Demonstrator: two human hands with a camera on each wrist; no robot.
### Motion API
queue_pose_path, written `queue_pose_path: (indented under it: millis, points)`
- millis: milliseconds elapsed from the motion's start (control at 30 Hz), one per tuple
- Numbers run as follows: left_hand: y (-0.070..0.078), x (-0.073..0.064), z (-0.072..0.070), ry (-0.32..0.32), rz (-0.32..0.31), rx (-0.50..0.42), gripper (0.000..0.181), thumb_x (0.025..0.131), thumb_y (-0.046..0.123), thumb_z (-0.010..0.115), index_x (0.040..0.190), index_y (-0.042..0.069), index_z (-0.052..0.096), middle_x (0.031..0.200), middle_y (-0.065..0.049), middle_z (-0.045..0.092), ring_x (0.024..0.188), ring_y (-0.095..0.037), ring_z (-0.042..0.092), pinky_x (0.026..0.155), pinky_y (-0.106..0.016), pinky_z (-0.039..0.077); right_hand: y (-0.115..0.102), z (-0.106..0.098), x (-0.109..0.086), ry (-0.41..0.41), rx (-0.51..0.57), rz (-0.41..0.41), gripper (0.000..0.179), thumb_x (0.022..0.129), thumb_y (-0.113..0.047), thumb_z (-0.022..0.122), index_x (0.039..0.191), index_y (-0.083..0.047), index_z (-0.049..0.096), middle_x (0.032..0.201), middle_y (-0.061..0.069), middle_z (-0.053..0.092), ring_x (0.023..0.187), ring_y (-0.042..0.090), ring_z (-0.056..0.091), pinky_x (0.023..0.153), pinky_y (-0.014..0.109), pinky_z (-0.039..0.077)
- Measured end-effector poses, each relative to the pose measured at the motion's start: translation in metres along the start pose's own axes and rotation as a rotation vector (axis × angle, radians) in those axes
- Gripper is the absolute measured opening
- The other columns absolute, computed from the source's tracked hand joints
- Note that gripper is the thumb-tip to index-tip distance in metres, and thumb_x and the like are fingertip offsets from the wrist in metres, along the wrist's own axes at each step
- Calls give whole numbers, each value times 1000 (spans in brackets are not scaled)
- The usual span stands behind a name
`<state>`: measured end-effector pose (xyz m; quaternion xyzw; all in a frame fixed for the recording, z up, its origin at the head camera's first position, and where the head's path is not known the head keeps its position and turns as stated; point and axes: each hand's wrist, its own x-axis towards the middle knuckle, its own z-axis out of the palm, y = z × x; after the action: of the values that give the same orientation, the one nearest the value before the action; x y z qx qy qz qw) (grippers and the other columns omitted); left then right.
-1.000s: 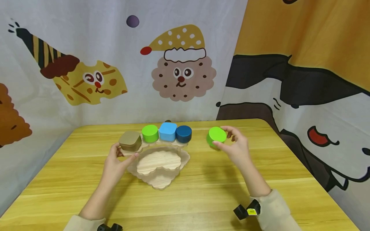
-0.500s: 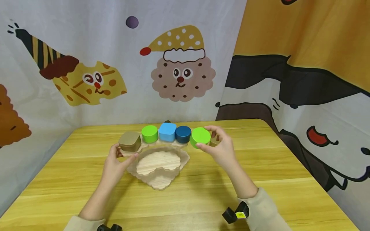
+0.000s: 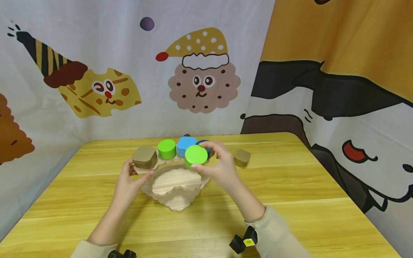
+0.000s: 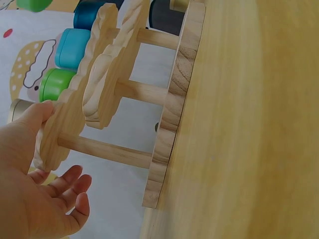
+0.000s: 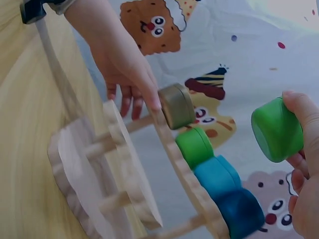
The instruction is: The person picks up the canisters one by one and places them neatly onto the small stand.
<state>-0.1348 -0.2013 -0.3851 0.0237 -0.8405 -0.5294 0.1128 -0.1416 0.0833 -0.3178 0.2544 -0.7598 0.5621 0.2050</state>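
My right hand (image 3: 222, 166) pinches a bright green round block (image 3: 196, 156) between thumb and fingers, raised over the right part of a tiered wooden stand (image 4: 72, 117). At the left end of the stand's top shelf, my left hand (image 3: 127, 184) grips the scalloped edge, thumb on top. Along that shelf stand a brown block (image 3: 144, 157), another green block (image 3: 167, 149), a light blue block (image 3: 186, 145) and a dark blue block (image 5: 240, 214). In the head view the held block and right hand partly hide the dark blue one.
Another brown block (image 3: 242, 158) sits on the wooden table (image 3: 290, 186), right of the stand. Below the top shelf is a smaller wooden tier (image 3: 175, 181), with round posts joining the layers. A printed cloth (image 3: 122, 43) hangs behind the table.
My right hand has carried the green block leftward from the table's right side to over the stand, uncovering the brown block on the table. The left hand stays at the shelf.
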Motion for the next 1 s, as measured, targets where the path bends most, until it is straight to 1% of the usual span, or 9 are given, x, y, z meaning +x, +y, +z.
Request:
queue_pose_path:
  millis: [200,300,433,500,600,700,767,867,1000]
  points:
    - [0,-1,-1,6,5,-6,83,83,36,75,143,0,30,123,-20,47,114,-32,42,97,-50,31,-1,22,1,-54,34,30,54,65,-13,90,113,-11,65,95,0,55,87,33,45,73,47,42]
    - [0,0,-1,9,10,-6,83,83,35,76,143,0,30,122,-20,48,112,-31,43,96,-48,32,0,33,1,-78,32,49,54,65,-17,90,113,-12,65,96,-3,56,90,31,47,74,46,44]
    - [0,0,-1,10,8,-4,83,83,37,76,143,1,30,122,-19,49,112,-30,43,96,-49,31,2,45,0,-107,9,54,54,66,-21,90,114,-14,65,103,-8,59,94,18,48,78,36,47]
    - [1,0,-1,7,4,-4,84,83,38,75,143,1,30,122,-19,48,113,-30,43,96,-49,31,4,50,-1,-120,3,50,55,67,-22,90,115,-13,65,106,-8,59,96,14,47,80,34,48]
    - [1,0,-1,2,2,-4,85,83,39,75,144,1,29,124,-19,48,114,-30,42,96,-50,31,7,58,-3,-138,2,63,55,68,-23,89,116,-13,65,106,-7,59,96,16,48,81,39,47]
    - [1,-1,-1,-2,4,-1,85,83,39,75,144,1,28,124,-19,48,114,-30,42,95,-49,33,10,64,-6,-149,-18,95,55,67,-25,89,115,-13,65,104,-7,59,94,20,47,78,43,46]
    - [1,-1,-1,2,6,4,85,83,38,75,144,1,28,123,-19,49,113,-30,42,94,-48,34,12,68,-7,-155,-38,121,56,67,-28,89,115,-13,65,104,-8,59,94,20,49,77,40,46]
    - [1,-1,0,8,8,11,85,83,38,75,144,0,29,121,-19,49,112,-30,43,92,-46,34,16,73,-9,-166,-52,142,56,68,-30,89,116,-13,65,105,-8,60,95,18,50,76,34,45]
    - [1,-1,1,10,10,8,85,83,37,75,143,0,29,121,-20,49,112,-30,42,93,-47,34,22,79,-13,-174,-56,143,56,68,-30,88,116,-13,65,107,-8,60,92,13,50,74,28,43]
